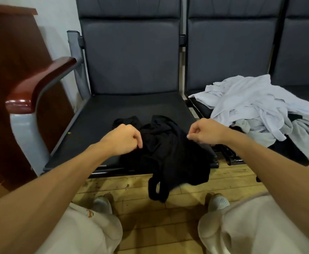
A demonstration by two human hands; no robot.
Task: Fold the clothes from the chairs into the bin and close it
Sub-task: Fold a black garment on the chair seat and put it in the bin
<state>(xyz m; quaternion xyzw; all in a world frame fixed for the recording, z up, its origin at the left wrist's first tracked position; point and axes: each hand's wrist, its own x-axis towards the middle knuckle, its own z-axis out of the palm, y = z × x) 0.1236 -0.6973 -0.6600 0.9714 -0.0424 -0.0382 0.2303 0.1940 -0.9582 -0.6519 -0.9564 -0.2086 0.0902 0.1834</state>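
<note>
Dark chair seat point(113, 110); we hold the black garment point(168, 149).
Our left hand point(124, 139) and right hand point(207, 132) pinch its cloth, apart; likely to spread it flat.

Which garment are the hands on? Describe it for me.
Find the dark chair beside the wooden armrest. On its seat lies a black garment, held by the left hand and right hand, one end hanging off the front. The neighbouring pile is pale.
</note>
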